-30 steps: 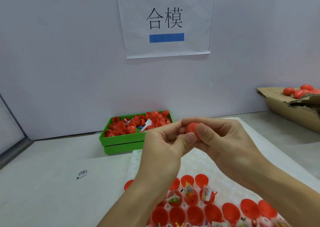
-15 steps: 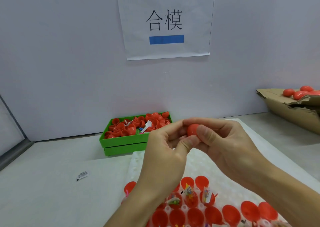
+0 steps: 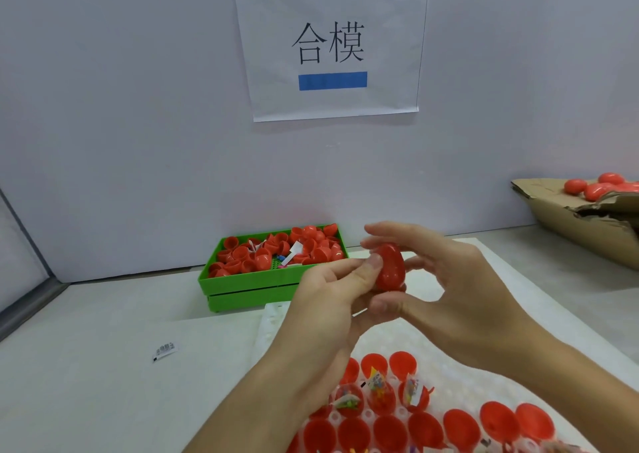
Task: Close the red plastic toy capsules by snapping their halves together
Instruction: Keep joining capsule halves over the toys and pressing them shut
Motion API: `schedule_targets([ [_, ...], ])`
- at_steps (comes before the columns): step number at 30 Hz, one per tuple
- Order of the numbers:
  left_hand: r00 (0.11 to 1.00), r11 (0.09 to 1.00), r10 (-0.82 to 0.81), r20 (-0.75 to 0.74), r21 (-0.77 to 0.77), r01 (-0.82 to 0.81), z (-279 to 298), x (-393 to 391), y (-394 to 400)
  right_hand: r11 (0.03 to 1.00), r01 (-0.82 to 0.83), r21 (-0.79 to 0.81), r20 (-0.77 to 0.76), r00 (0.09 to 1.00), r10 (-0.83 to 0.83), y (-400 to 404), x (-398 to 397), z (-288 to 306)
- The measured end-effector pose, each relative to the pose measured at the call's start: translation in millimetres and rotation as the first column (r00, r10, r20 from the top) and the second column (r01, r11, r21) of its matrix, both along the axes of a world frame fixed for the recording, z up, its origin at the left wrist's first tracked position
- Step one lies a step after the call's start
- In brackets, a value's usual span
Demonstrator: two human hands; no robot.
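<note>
Head view: your right hand (image 3: 460, 290) pinches the red capsule (image 3: 390, 267) between the curled forefinger on its top and the thumb under its bottom end, with the other fingers spread loosely behind it. Your left hand (image 3: 332, 297) is curled in against the capsule's left side, its thumb tip pressing on the shell. The capsule is held upright in the air, egg-shaped and in one piece, above the far end of the white dimpled tray (image 3: 484, 366).

Below your wrists, on the near part of that tray, open red halves (image 3: 463, 426) sit in rows in its sockets; a few (image 3: 380, 388) hold small colourful toys and paper slips.

Behind your hands, against the wall, a green bin (image 3: 249, 290) holds a heap of loose red shells (image 3: 311, 245) mixed with some white slips. A small white packet (image 3: 165, 350) lies alone on the table, left of the tray. At far right a cardboard box (image 3: 581, 224) holds closed red capsules (image 3: 594, 188). On the wall above hangs a paper sign (image 3: 332, 44) with two characters and blue bars.
</note>
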State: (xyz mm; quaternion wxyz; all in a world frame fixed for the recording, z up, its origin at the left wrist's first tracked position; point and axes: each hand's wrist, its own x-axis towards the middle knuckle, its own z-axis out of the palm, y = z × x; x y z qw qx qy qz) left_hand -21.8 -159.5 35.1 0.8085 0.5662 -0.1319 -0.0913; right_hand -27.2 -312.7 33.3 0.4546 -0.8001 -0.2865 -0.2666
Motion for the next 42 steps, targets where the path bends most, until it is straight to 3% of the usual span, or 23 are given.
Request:
schedule_targets([
  [5, 0.992, 0.982, -0.089, -0.094, -0.177, 0.072, -2, 0, -1, 0.986, -0.072, 0.149, -0.062, 0.995, 0.082, 0, 2, -2],
  [8, 0.999, 0.998, -0.014, -0.05, -0.057, 0.011, -2, 1, -1, 0.989, -0.031, 0.143, -0.022, 0.999, 0.035, -2, 2, -3],
  [10, 0.991, 0.99, 0.115, 0.064, 0.08, -0.12, -5, 3, -1, 0.994, 0.025, 0.11, 0.005, 1.0, -0.026, -3, 2, -2],
  [12, 0.939, 0.947, 0.229, 0.256, 0.165, -0.276, -6, 4, 2, 0.994, 0.066, 0.087, 0.011, 0.998, -0.067, -4, 1, -1],
  [15, 0.854, 0.929, 0.079, 0.515, 0.273, -0.25, -8, 6, 9, 0.986, -0.064, 0.154, -0.064, 0.995, 0.075, -3, 1, 2],
  [17, 0.811, 0.925, -0.026, 0.584, 0.321, -0.202, -7, 5, 10, 0.971, -0.14, 0.194, -0.112, 0.98, 0.164, -1, 0, 4],
  [19, 0.777, 0.926, -0.007, 0.63, 0.296, -0.233, -6, 4, 9, 0.961, -0.179, 0.209, -0.166, 0.962, 0.216, 0, -1, 4],
  [23, 0.636, 0.873, 0.087, 0.767, 0.249, -0.42, -8, 4, 9, 0.944, -0.211, 0.255, -0.237, 0.933, 0.272, 2, -2, 3],
  [28, 0.435, 0.767, 0.066, 0.898, 0.234, -0.598, -8, 4, 9, 0.905, -0.234, 0.355, -0.269, 0.902, 0.338, 5, 0, -2],
  [30, 0.469, 0.758, 0.033, 0.882, 0.284, -0.588, -5, 4, 10, 0.859, -0.238, 0.453, -0.306, 0.864, 0.4, 4, 1, -1],
  [34, 0.714, 0.878, -0.043, 0.699, 0.368, -0.307, 3, 1, 15, 0.699, -0.316, 0.641, -0.362, 0.679, 0.639, 0, 2, 0],
  [37, 0.763, 0.89, -0.101, 0.639, 0.401, -0.217, 7, 0, 16, 0.602, -0.311, 0.736, -0.377, 0.55, 0.745, 1, 1, 0],
  [42, 0.815, 0.867, -0.151, 0.56, 0.471, -0.163, 8, -4, 14, 0.57, -0.312, 0.76, -0.405, 0.458, 0.791, 1, 0, -3],
])
